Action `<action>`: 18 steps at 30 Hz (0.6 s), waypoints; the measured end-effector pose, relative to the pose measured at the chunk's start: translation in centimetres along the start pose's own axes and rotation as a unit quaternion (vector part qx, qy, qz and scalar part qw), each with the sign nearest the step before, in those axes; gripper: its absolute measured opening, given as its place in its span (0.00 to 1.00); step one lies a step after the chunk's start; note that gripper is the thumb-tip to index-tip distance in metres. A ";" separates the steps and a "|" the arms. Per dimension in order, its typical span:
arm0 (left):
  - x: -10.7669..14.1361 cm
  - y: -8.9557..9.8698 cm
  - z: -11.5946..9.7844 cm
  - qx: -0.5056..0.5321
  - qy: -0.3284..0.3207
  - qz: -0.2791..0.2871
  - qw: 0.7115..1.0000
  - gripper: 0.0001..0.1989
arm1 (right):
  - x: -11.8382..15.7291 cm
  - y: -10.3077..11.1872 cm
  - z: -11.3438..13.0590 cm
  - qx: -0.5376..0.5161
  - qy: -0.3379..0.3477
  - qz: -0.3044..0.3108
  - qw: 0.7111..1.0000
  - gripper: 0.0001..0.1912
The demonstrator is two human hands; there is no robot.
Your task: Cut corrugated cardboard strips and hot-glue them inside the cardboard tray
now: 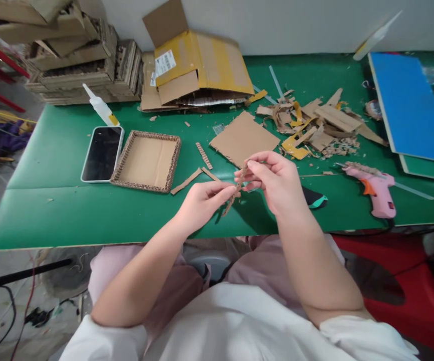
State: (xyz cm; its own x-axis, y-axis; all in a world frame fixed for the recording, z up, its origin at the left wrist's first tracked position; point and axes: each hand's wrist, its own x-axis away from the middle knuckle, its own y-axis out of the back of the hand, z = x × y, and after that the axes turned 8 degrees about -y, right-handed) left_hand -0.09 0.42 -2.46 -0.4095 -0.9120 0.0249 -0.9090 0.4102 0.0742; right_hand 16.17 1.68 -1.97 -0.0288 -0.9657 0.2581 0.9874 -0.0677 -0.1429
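Together, both hands [204,201] [277,180] pinch a cardboard strip [232,201].

Green worktop [51,215]. From its middle: ten o'clock, stacked cardboard trays [77,67]; twelve, taped carton [220,60]; nine, phone [102,153], shallow tray [149,163]; two, cardboard scraps [337,118]; three, pink glue gun [380,193].

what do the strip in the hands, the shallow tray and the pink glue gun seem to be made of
The strip looks like corrugated cardboard, matte brown with a ridged edge. The tray seems cardboard too: plain brown base, fluted rim. The glue gun is probably hard plastic, judging by its smooth, molded pink body.
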 end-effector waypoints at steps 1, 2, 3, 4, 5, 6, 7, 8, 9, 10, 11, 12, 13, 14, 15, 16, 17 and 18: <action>0.0 -0.2 0.1 0.053 0.018 0.011 0.998 0.15 | 0.0 -0.1 -0.1 0.004 0.000 0.000 1.000 0.11; 0.0 -0.3 0.3 0.095 0.033 0.015 0.995 0.14 | 0.0 -0.2 -0.2 0.007 0.001 0.000 1.000 0.11; 0.0 -0.4 0.4 0.133 0.048 0.015 0.990 0.13 | -0.1 -0.2 -0.3 0.010 0.003 -0.001 1.000 0.11; 0.0 -0.4 0.5 0.168 0.062 0.013 0.984 0.12 | -0.1 -0.2 -0.4 0.014 0.006 0.002 1.000 0.11; -0.1 -0.4 0.6 0.203 0.076 0.011 0.976 0.11 | -0.1 -0.1 -0.4 0.020 0.011 0.006 1.000 0.11; -0.1 -0.3 0.6 0.237 0.089 0.009 0.968 0.11 | -0.1 -0.1 -0.5 0.031 0.019 0.009 0.999 0.12; -0.1 -0.2 0.6 0.268 0.101 0.008 0.958 0.11 | 0.0 0.0 -0.5 0.045 0.034 0.008 0.998 0.12; -0.1 -0.2 0.5 0.297 0.111 0.006 0.948 0.11 | 0.0 0.0 -0.5 0.063 0.056 0.001 0.996 0.13; -0.2 -0.1 0.5 0.322 0.118 0.003 0.939 0.12 | 0.2 0.0 -0.5 0.084 0.083 -0.011 0.993 0.14; -0.2 0.0 0.4 0.343 0.120 -0.004 0.932 0.12 | 0.3 0.0 -0.6 0.105 0.114 -0.025 0.988 0.15; -0.2 0.1 0.4 0.361 0.119 -0.012 0.925 0.12 | 0.6 -0.1 -0.6 0.128 0.146 -0.036 0.980 0.14; -0.3 0.2 0.4 0.375 0.115 -0.021 0.919 0.12 | 0.8 -0.2 -0.6 0.155 0.181 -0.046 0.970 0.13; -0.3 0.4 0.4 0.386 0.110 -0.031 0.915 0.12 | 1.1 -0.3 -0.5 0.187 0.220 -0.051 0.956 0.11; -0.4 0.5 0.5 0.394 0.104 -0.043 0.912 0.11 | 1.4 -0.4 -0.5 0.227 0.265 -0.054 0.936 0.09; -0.4 0.7 0.6 0.399 0.098 -0.055 0.910 0.10 | 1.7 -0.6 -0.4 0.269 0.316 -0.055 0.908 0.07; -0.4 0.8 0.7 0.404 0.090 -0.066 0.908 0.09 | 1.9 -0.7 -0.4 0.308 0.367 -0.053 0.876 0.06; -0.5 1.0 0.7 0.409 0.083 -0.077 0.905 0.08 | 2.1 -0.8 -0.3 0.340 0.412 -0.045 0.844 0.05; -0.5 1.2 0.7 0.413 0.078 -0.087 0.903 0.07 | 2.3 -0.9 -0.2 0.361 0.448 -0.032 0.817 0.06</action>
State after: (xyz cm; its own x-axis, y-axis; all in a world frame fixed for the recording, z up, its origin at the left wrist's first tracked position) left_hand -1.03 1.40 -3.13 -0.2966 -0.9271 0.2290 -0.7325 0.0670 -0.6775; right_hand 15.16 -0.52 -1.44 0.1334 -0.7841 -0.6061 0.8046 -0.2714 0.5282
